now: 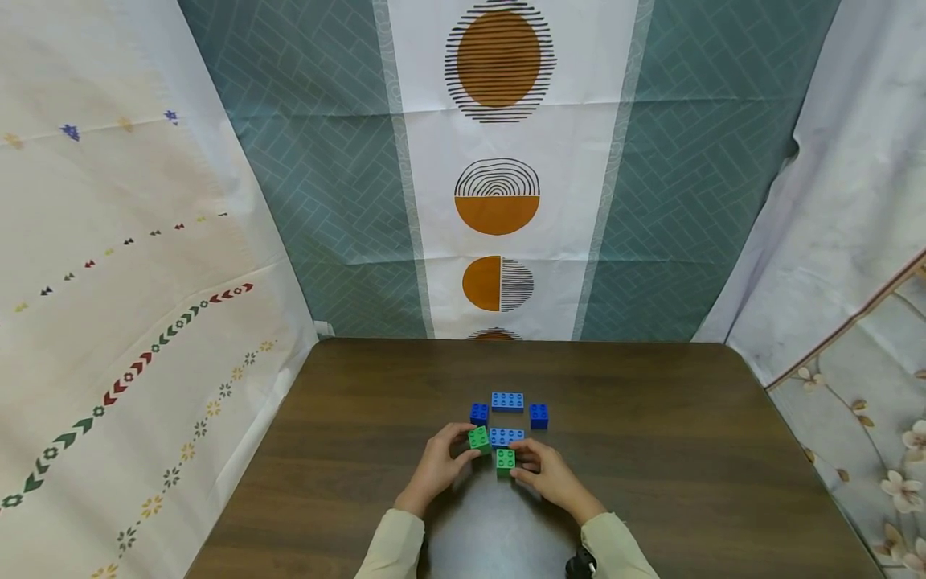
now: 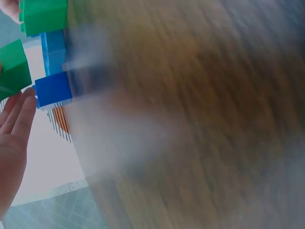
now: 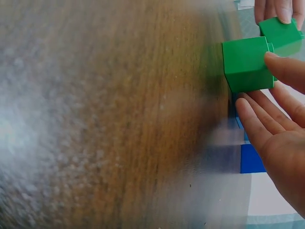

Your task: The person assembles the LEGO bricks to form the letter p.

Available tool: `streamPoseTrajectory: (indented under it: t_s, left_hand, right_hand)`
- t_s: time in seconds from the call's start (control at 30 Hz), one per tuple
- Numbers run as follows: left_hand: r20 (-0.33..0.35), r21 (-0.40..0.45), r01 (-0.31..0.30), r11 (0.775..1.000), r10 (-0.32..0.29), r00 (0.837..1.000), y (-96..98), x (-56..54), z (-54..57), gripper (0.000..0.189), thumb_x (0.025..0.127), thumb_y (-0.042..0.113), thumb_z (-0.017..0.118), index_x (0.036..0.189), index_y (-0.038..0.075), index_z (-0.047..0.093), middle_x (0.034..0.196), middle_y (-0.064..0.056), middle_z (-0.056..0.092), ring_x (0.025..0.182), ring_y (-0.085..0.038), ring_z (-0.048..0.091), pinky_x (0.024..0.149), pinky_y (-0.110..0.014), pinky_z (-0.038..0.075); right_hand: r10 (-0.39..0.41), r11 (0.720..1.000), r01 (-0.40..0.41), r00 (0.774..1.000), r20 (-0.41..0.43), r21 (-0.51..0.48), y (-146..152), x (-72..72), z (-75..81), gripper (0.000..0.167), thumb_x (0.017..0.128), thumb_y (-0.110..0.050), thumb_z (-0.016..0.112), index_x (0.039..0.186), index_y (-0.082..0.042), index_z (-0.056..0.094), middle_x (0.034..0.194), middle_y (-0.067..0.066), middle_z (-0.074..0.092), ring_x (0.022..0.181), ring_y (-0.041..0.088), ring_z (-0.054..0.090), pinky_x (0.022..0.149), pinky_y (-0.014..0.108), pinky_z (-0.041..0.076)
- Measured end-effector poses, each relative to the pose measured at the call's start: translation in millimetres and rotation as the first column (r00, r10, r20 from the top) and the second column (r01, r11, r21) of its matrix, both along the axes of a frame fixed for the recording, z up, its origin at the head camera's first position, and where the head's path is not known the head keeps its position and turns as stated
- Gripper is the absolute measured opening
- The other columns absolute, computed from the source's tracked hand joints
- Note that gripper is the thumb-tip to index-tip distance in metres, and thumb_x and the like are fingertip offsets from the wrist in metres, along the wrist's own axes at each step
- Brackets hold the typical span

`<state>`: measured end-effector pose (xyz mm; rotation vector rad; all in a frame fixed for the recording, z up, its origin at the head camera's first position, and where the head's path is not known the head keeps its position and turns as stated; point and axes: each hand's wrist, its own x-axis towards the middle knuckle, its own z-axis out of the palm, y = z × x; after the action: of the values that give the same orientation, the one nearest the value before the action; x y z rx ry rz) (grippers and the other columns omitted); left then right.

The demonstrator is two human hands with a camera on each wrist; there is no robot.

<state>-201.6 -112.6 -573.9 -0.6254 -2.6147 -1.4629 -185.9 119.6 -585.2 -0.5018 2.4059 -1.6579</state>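
My left hand [image 1: 436,465] pinches a green toy building brick [image 1: 479,438] between thumb and fingers. That brick sits turned at an angle, and the left wrist view shows it [image 2: 13,70] raised off the tabletop. My right hand [image 1: 547,473] grips a second green brick [image 1: 505,461] by its right side, thumb at the near corner. In the right wrist view this brick [image 3: 248,64] stands in front of the left hand's one. Just behind it lies a light blue brick [image 1: 506,437], partly covered by the right fingers.
Farther back are another light blue brick [image 1: 507,401], a dark blue brick [image 1: 479,414] on the left and a dark blue brick [image 1: 538,416] on the right. All stand on a brown wooden table [image 1: 347,450]. Patterned cloths [image 1: 333,185] hang around it.
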Motion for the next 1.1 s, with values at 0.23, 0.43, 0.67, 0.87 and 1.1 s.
streamPoseTrajectory:
  t_s: [0.23, 0.43, 0.67, 0.87, 1.1]
  left_hand:
    - [0.052, 0.089, 0.053, 0.995, -0.058, 0.997, 8.9, 3.5, 6.2, 0.035, 0.088, 0.005, 0.069, 0.121, 0.005, 0.06, 0.118, -0.012, 0.062, 0.108, -0.03, 0.063, 0.088, -0.035, 0.054]
    - [0.106, 0.167, 0.087, 0.982, -0.106, 0.989, 16.6, 5.8, 4.9, 0.037, 0.086, 0.0, 0.07, 0.121, 0.004, 0.06, 0.115, -0.015, 0.064, 0.107, -0.033, 0.063, 0.089, -0.04, 0.054]
    - [0.143, 0.159, 0.108, 0.981, -0.131, 0.981, 20.0, 7.5, 6.0, 0.034, 0.086, 0.005, 0.071, 0.118, 0.008, 0.061, 0.114, -0.011, 0.066, 0.105, -0.027, 0.065, 0.089, -0.032, 0.054]
    - [0.128, 0.163, 0.135, 0.977, -0.157, 0.979, 21.1, 7.4, 2.1, 0.034, 0.086, 0.006, 0.071, 0.119, 0.008, 0.061, 0.116, -0.012, 0.065, 0.107, -0.029, 0.064, 0.09, -0.032, 0.053]
    - [0.12, 0.162, 0.149, 0.976, -0.169, 0.978, 23.4, 12.7, 15.7, 0.035, 0.086, 0.001, 0.069, 0.121, 0.003, 0.061, 0.117, -0.014, 0.063, 0.108, -0.031, 0.062, 0.091, -0.038, 0.053]
  right_hand:
    - [-0.007, 1.0, 0.007, 1.0, 0.006, -0.01, 0, 0.2, -3.5, 0.039, 0.087, -0.004, 0.07, 0.122, 0.006, 0.055, 0.115, 0.024, 0.061, 0.106, 0.037, 0.062, 0.086, 0.039, 0.055]
    - [-0.009, 0.999, 0.01, 1.0, 0.023, -0.05, 0, 1.7, -1.7, 0.039, 0.087, -0.001, 0.069, 0.122, 0.008, 0.053, 0.117, 0.026, 0.06, 0.107, 0.039, 0.061, 0.087, 0.04, 0.054]
    - [-0.022, 0.998, 0.024, 0.999, 0.032, -0.064, 0, 2.0, -1.3, 0.039, 0.087, 0.0, 0.069, 0.121, 0.008, 0.053, 0.117, 0.026, 0.059, 0.107, 0.039, 0.06, 0.086, 0.038, 0.055]
    - [-0.016, 0.998, 0.017, 1.0, 0.016, -0.068, 0, 1.6, -3.1, 0.037, 0.087, 0.0, 0.068, 0.121, 0.007, 0.053, 0.117, 0.027, 0.059, 0.107, 0.041, 0.06, 0.084, 0.036, 0.056]
    - [-0.016, 0.998, 0.017, 1.0, 0.01, -0.063, -1, 3.2, -1.8, 0.037, 0.087, 0.002, 0.068, 0.12, 0.007, 0.054, 0.117, 0.028, 0.058, 0.108, 0.043, 0.059, 0.083, 0.034, 0.056]
